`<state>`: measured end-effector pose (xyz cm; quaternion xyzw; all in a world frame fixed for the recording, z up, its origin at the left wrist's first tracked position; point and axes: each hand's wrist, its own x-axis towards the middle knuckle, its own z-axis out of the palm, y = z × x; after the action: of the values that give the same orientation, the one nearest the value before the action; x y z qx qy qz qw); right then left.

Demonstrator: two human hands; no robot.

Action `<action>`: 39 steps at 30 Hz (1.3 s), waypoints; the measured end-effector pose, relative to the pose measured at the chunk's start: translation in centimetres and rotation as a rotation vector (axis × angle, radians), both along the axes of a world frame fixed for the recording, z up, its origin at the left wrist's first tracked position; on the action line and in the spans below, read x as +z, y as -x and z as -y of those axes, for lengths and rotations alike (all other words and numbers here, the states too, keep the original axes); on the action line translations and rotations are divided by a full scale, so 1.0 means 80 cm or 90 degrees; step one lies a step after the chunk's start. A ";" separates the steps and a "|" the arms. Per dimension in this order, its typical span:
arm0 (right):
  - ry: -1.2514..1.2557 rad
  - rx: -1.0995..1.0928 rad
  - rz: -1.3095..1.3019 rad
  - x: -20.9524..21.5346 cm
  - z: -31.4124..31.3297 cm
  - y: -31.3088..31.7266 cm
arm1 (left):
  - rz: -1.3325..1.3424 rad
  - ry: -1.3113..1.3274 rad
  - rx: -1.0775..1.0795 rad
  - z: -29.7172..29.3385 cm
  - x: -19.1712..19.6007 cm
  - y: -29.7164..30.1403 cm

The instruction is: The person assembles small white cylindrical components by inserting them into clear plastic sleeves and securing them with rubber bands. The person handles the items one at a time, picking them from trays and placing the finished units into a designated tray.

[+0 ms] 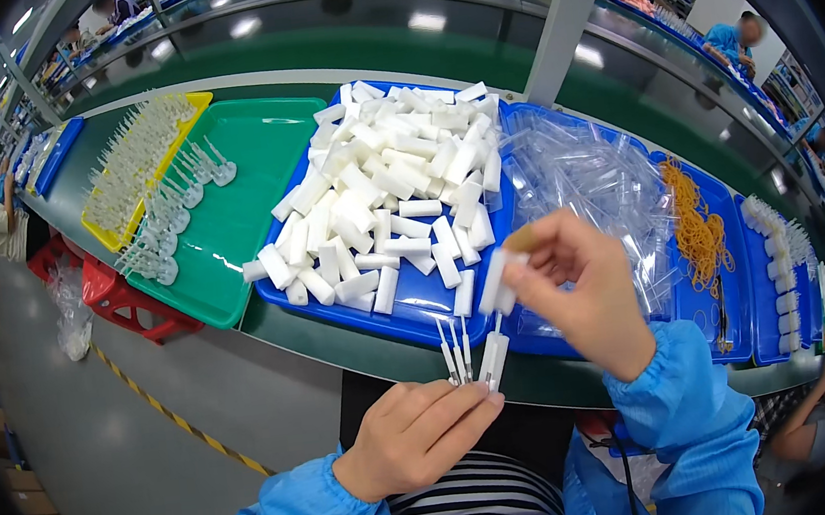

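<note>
My left hand (pixel 413 433) is closed around several thin white sticks (pixel 456 348) that stand up from its fingers. On one or two of these sticks sits a white foam tube (pixel 493 358). Just above them, my right hand (pixel 581 285) pinches white foam pieces (pixel 493 284) between thumb and fingers. The lower end of those pieces is close to a stick tip; whether the tip is inside cannot be made out. Beyond both hands, a heap of white foam cylinders (pixel 394 174) fills a blue tray (pixel 418 305).
Clear plastic sleeves (pixel 574 170) lie in a blue tray on the right, then orange rubber bands (pixel 695 223) and white foam-covered parts (pixel 783 259). Leftward are a green tray (pixel 246 205) and a yellow tray (pixel 114 239) of clear-based sticks. A metal post (pixel 569 20) rises behind.
</note>
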<state>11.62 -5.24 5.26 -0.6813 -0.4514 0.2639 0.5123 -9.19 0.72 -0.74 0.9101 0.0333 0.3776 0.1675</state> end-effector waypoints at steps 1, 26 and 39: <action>0.020 0.028 0.054 -0.001 0.003 0.002 | 0.003 -0.005 -0.002 0.000 0.000 0.000; -0.057 0.276 0.302 -0.014 -0.067 -0.004 | 0.162 0.160 0.094 -0.025 -0.044 0.033; 0.075 0.203 0.228 0.014 -0.091 0.033 | 0.059 0.072 0.134 -0.041 -0.035 0.026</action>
<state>8.97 2.00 6.41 -0.6660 -0.6206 0.2423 0.3355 -11.31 3.98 -3.53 0.8721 0.1421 0.4324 0.1796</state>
